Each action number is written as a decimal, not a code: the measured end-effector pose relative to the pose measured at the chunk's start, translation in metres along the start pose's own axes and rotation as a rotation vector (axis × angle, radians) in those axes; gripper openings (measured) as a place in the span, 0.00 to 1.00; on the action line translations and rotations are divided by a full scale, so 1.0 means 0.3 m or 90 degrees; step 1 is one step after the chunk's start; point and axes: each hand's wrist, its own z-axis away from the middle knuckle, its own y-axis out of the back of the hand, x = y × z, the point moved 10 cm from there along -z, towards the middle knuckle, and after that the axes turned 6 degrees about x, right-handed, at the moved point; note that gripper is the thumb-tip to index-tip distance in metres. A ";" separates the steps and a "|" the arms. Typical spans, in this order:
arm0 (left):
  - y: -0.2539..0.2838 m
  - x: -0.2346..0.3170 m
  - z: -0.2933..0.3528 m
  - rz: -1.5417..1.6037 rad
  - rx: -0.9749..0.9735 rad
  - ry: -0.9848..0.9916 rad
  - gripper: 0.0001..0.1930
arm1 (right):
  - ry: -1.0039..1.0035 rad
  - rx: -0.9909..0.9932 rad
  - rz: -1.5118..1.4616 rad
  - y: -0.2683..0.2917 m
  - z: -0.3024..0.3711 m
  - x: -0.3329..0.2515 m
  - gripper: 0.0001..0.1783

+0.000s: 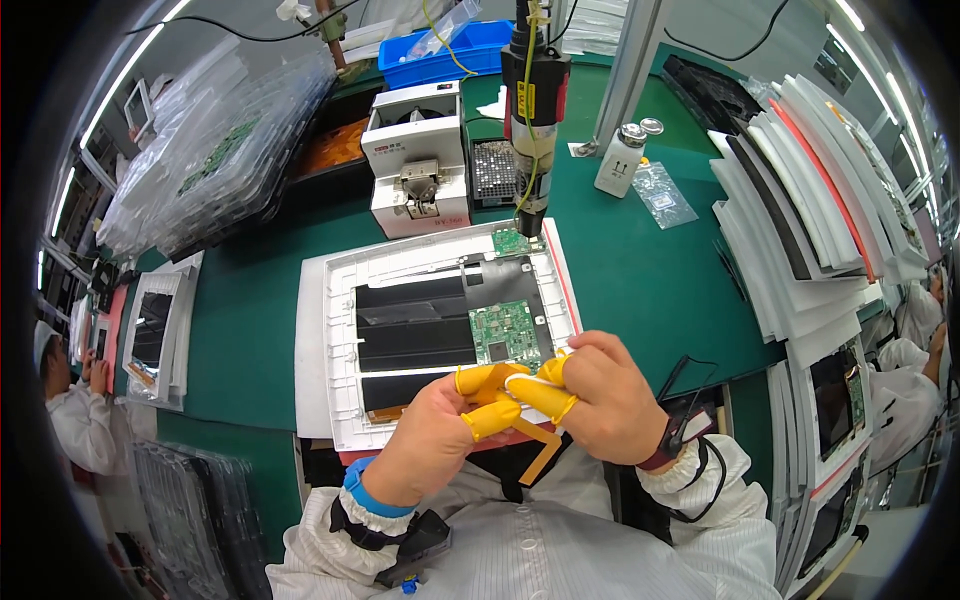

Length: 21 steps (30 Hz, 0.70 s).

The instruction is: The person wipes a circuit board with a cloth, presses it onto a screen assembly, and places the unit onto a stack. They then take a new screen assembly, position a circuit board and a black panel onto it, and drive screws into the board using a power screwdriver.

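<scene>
Yellow finger cots cover several fingertips of both my hands, which meet over the near edge of a white panel housing point(343, 345). My left hand point(428, 438) is closed, pinching a bent orange-brown flat flex cable point(543, 460); its angled tail hangs down below the fingers. My right hand point(608, 402) is closed at the same spot, its fingertips pressed together by a small white piece point(517, 378). Whether they grip that piece or the cable is hidden. Beyond my hands, a green circuit board point(505, 332) and a smaller one point(512, 241) sit in the housing.
An electric screwdriver point(533, 130) hangs over the housing's far edge. Behind stand a white screw feeder point(418, 165), a blue bin point(445, 58) and a white bottle point(620, 162). Clear trays point(225, 150) pile up left; foam-like sheets point(800, 220) stack right. Co-workers sit at both sides.
</scene>
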 end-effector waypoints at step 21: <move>0.134 0.105 0.067 0.067 0.070 -0.264 0.14 | -0.419 0.270 0.279 0.341 0.166 0.622 0.13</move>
